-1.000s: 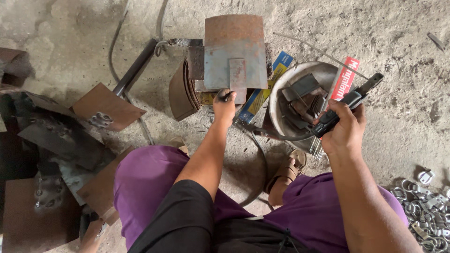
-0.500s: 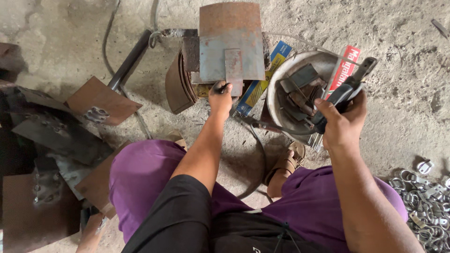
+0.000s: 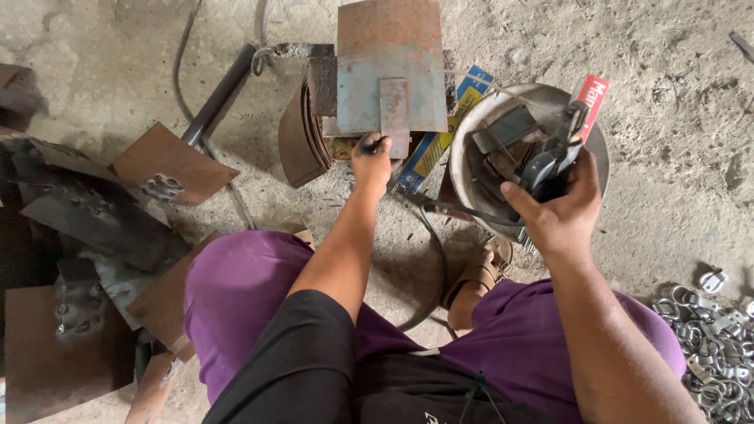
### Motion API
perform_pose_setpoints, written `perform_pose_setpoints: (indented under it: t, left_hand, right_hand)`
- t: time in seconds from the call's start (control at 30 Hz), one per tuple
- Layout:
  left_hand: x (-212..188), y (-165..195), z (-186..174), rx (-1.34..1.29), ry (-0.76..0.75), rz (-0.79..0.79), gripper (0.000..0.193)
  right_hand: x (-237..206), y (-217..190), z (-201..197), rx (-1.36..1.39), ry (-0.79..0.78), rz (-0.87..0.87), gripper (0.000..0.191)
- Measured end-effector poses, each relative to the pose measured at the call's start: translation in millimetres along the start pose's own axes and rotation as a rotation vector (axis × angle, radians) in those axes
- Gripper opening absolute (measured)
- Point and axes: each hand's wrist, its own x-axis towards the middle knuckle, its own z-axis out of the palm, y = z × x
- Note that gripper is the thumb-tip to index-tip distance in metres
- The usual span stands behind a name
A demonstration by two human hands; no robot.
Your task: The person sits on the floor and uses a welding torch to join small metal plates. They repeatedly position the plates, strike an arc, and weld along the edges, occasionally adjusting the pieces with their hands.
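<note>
My left hand point(image 3: 372, 162) grips the near end of a small rusty metal strip point(image 3: 394, 110) that lies on a larger grey and rust-coloured steel plate point(image 3: 390, 67). The hand's fingers are closed over the strip's lower edge. My right hand point(image 3: 559, 210) holds a dark welding electrode holder point(image 3: 550, 161) above a round metal bowl point(image 3: 470, 141) that contains several metal blocks. A cable point(image 3: 432, 235) runs from the holder down between my legs.
Curved rusty plates point(image 3: 298, 141) lean left of the steel plate. A blue and yellow box point(image 3: 440, 133) and a red packet point(image 3: 593, 94) lie by the bowl. Dark steel sheets point(image 3: 86, 212) are stacked at left, and several small metal rings point(image 3: 711, 338) are heaped at right.
My right hand has moved left and lower with the holder, over the bowl. My left hand stays on the strip.
</note>
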Motion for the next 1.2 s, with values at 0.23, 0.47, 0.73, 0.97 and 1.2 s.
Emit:
perform_pose_setpoints:
  t: [0.23,0.47,0.73,0.97,1.2]
  left_hand:
    - [0.3,0.6,-1.2,0.020,-0.010,-0.022,0.022]
    - [1.3,0.7,-2.4,-0.003,-0.027,-0.009,0.021]
    - [0.7,2.9,-4.2,0.022,-0.049,-0.015,0.022]
    - [1.5,0.9,-2.0,0.018,-0.011,-0.022,0.021]
    - [0.7,1.5,-0.8,0.033,-0.008,-0.013,0.019]
  right_hand:
    - [-4.8,-9.3,7.9,-0.133,-0.018,0.034,0.068]
    - [-3.7,-14.3,12.3,-0.161,-0.010,0.014,0.066]
    - [-4.2,-12.0,13.1,-0.137,-0.018,0.006,0.064]
    - [-4.7,-13.7,14.6,-0.156,-0.012,0.007,0.066]
    - [-4.1,-11.2,15.9,-0.167,-0.037,-0.037,0.066]
